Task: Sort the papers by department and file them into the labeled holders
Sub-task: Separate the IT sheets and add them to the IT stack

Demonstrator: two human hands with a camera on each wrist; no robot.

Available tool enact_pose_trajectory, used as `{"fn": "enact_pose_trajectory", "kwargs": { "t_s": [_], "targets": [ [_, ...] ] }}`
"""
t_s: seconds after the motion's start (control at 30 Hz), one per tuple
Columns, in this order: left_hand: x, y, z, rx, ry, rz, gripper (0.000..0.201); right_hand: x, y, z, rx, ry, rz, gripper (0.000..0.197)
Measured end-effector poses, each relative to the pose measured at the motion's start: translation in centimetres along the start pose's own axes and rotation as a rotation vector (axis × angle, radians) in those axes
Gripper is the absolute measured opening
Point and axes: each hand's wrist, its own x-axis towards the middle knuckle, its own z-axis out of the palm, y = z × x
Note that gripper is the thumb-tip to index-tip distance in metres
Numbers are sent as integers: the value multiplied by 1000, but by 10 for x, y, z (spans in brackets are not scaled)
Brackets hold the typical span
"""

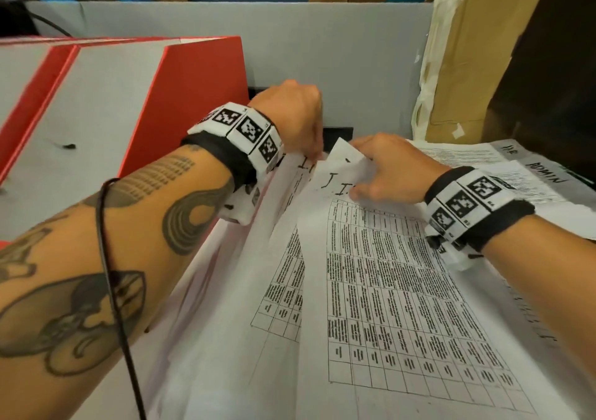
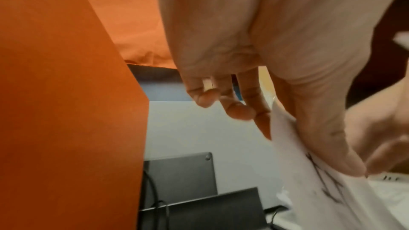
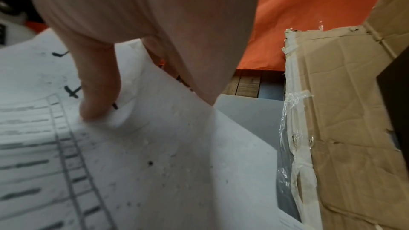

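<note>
sorting looks mid-way: both hands' grips pinch the top of a sheaf of papers (image 1: 371, 290) beside the red holders (image 1: 193, 74); left hand (image 1: 290, 113), right hand (image 1: 390, 168). more sheets (image 1: 503, 164) wait on the bench.

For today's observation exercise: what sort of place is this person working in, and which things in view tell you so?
Probably a makeshift office filing station. Printed table sheets marked by hand lie on a grey surface beside red file holders, a sheet marked "HR ADMIN" lies to the right, and taped cardboard forms a wall.

Makeshift office desk: printed papers (image 1: 403, 290), red file holders (image 1: 180, 96), cardboard partition (image 1: 467, 64).
</note>
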Motion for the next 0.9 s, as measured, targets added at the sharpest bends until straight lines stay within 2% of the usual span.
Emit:
{"fn": "enact_pose_trajectory", "kwargs": {
  "t_s": [0.03,0.07,0.13,0.17,0.23,0.3,0.33,0.43,0.5,0.53,0.6,0.7,0.77,0.9],
  "targets": [
    [-1,3,-4,-50,3,38,8,0,1,-1,4,25,11,24],
    [0,4,-4,-101,-7,66,10,1,3,-2,30,59,32,20],
    [1,6,-6,-211,-85,125,11,1,7,-4,120,135,25,27],
    [-1,7,-6,-259,-117,146,19,1,11,-5,172,154,0,35],
    [0,5,-4,-439,-175,129,50,-2,18,-7,228,128,-58,43],
    [6,-5,3,-641,-242,-12,76,-6,25,-8,231,54,-97,32],
    [10,-12,10,-604,-284,-44,75,-8,29,-10,247,29,-97,27],
    [13,-28,33,-85,-443,-35,37,-11,31,-11,340,24,-116,43],
    [12,-31,50,161,-556,-50,56,-10,29,-11,360,22,-132,51],
    [11,-29,54,186,-540,-59,63,-10,28,-10,359,20,-138,49],
    [11,-28,57,185,-441,-69,60,-9,26,-7,364,14,-140,39],
    [14,-30,49,118,-266,-73,27,-9,25,-7,377,-11,-124,44],
    [15,-31,43,107,-225,-85,15,-9,24,-7,358,-24,-117,43],
    [17,-32,43,128,-226,-62,25,-7,23,-6,304,-18,-90,34]
  ]
}}
